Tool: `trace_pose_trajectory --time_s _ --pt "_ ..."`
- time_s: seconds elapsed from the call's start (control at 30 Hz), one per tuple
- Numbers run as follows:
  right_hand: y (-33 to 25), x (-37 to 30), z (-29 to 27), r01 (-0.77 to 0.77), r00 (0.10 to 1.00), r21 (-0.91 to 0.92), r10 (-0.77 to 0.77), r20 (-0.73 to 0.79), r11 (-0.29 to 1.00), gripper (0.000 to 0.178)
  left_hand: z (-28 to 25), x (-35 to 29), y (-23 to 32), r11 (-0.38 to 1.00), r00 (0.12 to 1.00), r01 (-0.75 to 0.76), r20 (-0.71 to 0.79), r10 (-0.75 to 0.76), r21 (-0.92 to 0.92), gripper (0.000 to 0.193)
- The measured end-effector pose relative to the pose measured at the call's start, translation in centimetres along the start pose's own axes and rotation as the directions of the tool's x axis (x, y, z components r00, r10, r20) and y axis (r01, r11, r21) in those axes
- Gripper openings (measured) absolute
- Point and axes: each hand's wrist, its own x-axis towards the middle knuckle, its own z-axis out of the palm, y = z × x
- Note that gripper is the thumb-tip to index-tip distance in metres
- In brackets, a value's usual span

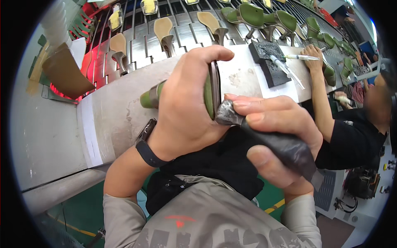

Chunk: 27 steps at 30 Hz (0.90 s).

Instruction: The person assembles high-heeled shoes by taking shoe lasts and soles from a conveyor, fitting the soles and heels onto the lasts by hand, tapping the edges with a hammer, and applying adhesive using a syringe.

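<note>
My left hand [186, 93] is wrapped round a green shoe [209, 97], its thin dark sole edge turned toward the right. The shoe's green toe [146, 99] sticks out on the far side of that hand. In my right hand [285, 120] is a short tool [281, 146] with a dark, smooth grip and a worn, rounded silvery head. That head meets or nearly meets the lower end of the sole edge; I cannot tell if they touch. The tool's exact kind does not show.
A pale bench [120, 103] runs under my hands. On it a black foam block [271, 62] carries syringes [285, 70]. Behind, a metal roller conveyor [140, 49] bears tan soled shoes [163, 29] and green heeled shoes [250, 16]. At right a co-worker's arm [320, 91] reaches over the bench.
</note>
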Motion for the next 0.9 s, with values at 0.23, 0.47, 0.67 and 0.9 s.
trace_pose_trajectory --time_s 0.23,0.47,0.67,0.9 --pt "-1.1 1.0 -0.4 -0.174 0.978 0.002 0.173 -0.113 0.985 0.048 0.7 -0.9 -0.4 0.993 0.993 -0.117 0.023 0.117 -0.029 0.066" --pt "-1.9 2.5 -1.1 -0.243 0.967 -0.054 0.238 -0.097 0.968 0.045 0.9 -2.7 -0.6 0.974 0.974 -0.225 0.016 0.225 0.005 0.067" --pt "-3.6 0.7 -0.5 -0.546 0.837 0.118 0.546 0.036 0.829 0.04 0.4 -6.2 1.0 0.976 0.975 -0.213 0.073 0.21 0.035 0.078" --pt "2.2 -10.3 5.3 -0.338 0.94 -0.067 0.34 0.021 0.939 0.035 3.2 -15.9 -4.1 0.841 0.976 -0.092 -0.119 0.183 0.534 0.076"
